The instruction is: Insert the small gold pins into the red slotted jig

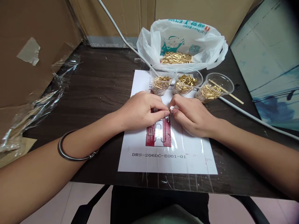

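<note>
My left hand (pixel 146 109) pinches a small gold-coloured pin (pixel 169 110) between thumb and forefinger. Close against it, my right hand (pixel 192 115) is closed on a small white piece (pixel 172 108), which meets the pin at the fingertips. Fingers hide most of both parts, so I cannot tell how they join. Beneath the hands lies a printed sheet (pixel 137 161) with a red and white diagram (pixel 158 135), partly covered by my fingers. Just beyond the hands stand a left clear cup (pixel 161 85), a middle cup (pixel 185 84) and a tilted right cup (pixel 210 91), each holding small gold-coloured metal pieces.
Behind the cups, an open white plastic bag (pixel 210 53) contains many gold-coloured pins (pixel 176 58). A thin wooden stick (pixel 230 93) leans out of the right cup. A white cable (pixel 121 35) crosses the dark table (pixel 100 77). Cardboard (pixel 35 74) stands at the left.
</note>
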A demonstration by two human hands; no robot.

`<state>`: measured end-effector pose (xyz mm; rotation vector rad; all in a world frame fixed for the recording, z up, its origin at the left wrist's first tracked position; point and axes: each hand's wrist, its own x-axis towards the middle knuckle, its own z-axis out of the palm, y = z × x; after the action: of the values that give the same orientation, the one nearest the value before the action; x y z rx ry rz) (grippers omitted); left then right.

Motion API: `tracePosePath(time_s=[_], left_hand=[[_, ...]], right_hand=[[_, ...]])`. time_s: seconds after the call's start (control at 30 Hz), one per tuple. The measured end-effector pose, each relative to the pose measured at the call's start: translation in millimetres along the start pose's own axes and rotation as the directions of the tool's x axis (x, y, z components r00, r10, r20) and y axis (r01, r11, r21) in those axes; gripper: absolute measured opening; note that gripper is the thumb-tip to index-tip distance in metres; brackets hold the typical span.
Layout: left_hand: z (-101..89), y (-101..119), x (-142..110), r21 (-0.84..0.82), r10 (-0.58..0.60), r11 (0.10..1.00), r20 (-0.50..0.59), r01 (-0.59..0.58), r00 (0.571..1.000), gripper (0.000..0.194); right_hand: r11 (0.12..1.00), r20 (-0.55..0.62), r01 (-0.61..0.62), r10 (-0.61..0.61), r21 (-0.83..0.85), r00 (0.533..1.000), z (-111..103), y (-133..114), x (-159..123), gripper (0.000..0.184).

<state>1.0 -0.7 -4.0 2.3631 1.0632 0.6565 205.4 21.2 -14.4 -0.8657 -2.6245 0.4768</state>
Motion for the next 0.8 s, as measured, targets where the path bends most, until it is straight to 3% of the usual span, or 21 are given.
tracePosePath(time_s=[0.43, 0.8], left_hand=[[-0.7, -0.3, -0.7, 0.010, 0.008, 1.000, -0.008, -0.008, 1.000, 0.019], [-2.0, 0.6, -0.3, 0.014, -0.007, 1.000, 0.026, 0.006, 1.000, 0.021]], right_hand=[[0.996, -0.038, -0.056, 0.058, 0.066, 0.998, 0.8, 0.1, 0.4, 0.025], [0.998, -0.030, 0.058, -0.058, 0.004, 0.998, 1.2, 2.8, 0.8, 0.019]])
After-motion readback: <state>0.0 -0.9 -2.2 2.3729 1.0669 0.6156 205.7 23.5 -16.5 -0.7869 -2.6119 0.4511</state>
